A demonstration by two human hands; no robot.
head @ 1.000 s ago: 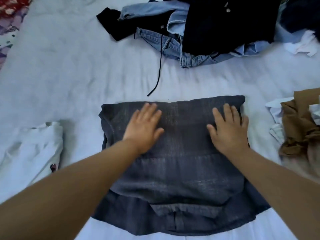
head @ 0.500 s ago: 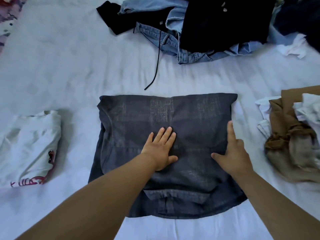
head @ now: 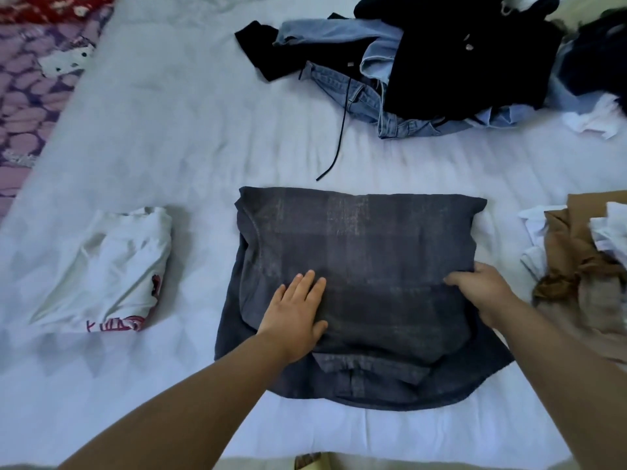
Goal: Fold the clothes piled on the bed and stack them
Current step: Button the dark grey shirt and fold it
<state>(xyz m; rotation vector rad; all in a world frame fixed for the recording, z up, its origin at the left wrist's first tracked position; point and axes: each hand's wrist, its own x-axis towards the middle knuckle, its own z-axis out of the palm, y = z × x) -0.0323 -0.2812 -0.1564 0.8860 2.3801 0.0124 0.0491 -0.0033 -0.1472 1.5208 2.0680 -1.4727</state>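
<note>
Far left edge: patterned purple and red bedding (head: 30, 83) borders the white bed sheet (head: 163, 123). Left of centre: a folded white T-shirt (head: 105, 266) with red print at its near edge lies flat on the sheet, apart from the other clothes.

Centre: a dark grey-blue shirt (head: 363, 252), partly folded, lies on the sheet; its upper layer is doubled over, and the hem shows along the near edge. The left hand (head: 295, 317) rests palm-down on the shirt's left half, fingers straight and close together, thumb out to the side. The right hand (head: 481, 293) is at the shirt's right edge with its fingers curled, gripping a fold of the fabric there.

Far side, centre to right: an unfolded pile (head: 441, 62) of light blue jeans, black garments and a white item; a black drawstring (head: 334, 144) trails from it toward the shirt without reaching it.

Right edge: a crumpled brown garment (head: 570, 262) mixed with white cloth, near the shirt but not touching.
</note>
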